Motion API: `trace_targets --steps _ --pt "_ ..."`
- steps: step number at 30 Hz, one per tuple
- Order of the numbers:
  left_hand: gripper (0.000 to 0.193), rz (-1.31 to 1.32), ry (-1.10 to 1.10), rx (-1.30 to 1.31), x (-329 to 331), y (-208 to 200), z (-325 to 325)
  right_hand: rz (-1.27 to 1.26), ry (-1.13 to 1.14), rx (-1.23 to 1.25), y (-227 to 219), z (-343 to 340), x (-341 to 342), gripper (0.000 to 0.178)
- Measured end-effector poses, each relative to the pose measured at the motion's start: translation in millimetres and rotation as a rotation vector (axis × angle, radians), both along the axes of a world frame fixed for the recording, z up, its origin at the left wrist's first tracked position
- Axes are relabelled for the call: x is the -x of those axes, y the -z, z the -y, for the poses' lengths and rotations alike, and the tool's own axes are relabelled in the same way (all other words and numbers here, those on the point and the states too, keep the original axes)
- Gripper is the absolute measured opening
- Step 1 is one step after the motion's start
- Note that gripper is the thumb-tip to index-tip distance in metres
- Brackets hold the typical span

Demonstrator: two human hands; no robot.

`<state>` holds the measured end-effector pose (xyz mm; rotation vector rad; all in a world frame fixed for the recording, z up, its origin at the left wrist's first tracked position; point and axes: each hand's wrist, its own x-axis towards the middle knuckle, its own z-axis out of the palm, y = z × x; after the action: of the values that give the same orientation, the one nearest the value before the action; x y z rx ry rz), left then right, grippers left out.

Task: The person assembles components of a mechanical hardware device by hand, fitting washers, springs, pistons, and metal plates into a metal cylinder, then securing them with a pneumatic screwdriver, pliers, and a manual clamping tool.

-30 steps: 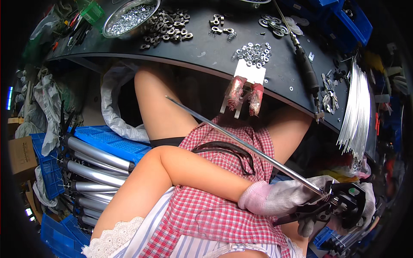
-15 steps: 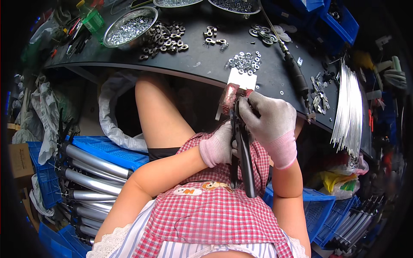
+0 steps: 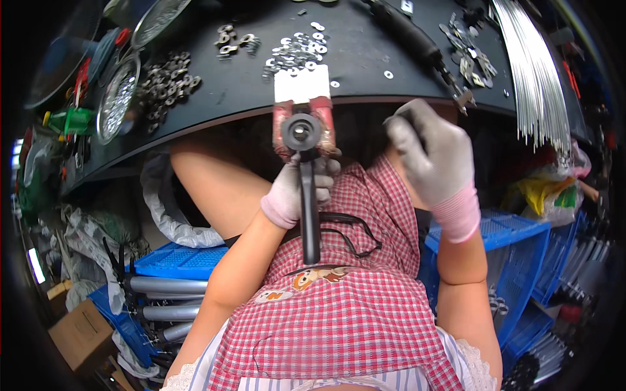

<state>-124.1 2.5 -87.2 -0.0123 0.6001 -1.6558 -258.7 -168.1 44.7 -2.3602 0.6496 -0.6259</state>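
My left hand (image 3: 301,186), in a grey glove with a pink cuff, is closed around a black part with a long handle (image 3: 311,225). The round hub of this part rests against a red-wrapped fixture (image 3: 283,130) at the table edge. A small metal piece shows in the hub's centre. My right hand (image 3: 433,150), gloved alike, is raised to the right of the fixture, apart from it. Its thumb and fingers are curled together; whatever they may hold is hidden. Beyond the fixture's white plate (image 3: 303,85) lies a pile of washers (image 3: 297,51).
Dark bent metal pieces (image 3: 171,81) and a metal bowl (image 3: 119,98) are at the table's left. A black power screwdriver (image 3: 411,36), flat metal pieces (image 3: 469,55) and a bundle of silver rods (image 3: 531,78) lie rightward. Blue crates (image 3: 492,238) flank my legs; a black looped part (image 3: 355,228) lies on my lap.
My right hand has come off the black part and moved right. The part has turned so its round hub shows against the fixture. The view has shifted, with the table now higher in it.
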Motion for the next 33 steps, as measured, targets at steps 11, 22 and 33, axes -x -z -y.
trace_targets --steps 11,22,33 --pt "0.067 0.223 -0.047 0.355 26 21 -36 -1.353 -0.205 -0.15 290 252 205 0.04" --pt "0.056 1.271 -0.041 -0.622 59 -73 -67 -0.605 -0.656 0.128 348 49 119 0.043" --pt "0.031 1.711 -0.516 -0.785 -50 -106 -56 -0.941 -0.523 0.082 293 112 123 0.044"
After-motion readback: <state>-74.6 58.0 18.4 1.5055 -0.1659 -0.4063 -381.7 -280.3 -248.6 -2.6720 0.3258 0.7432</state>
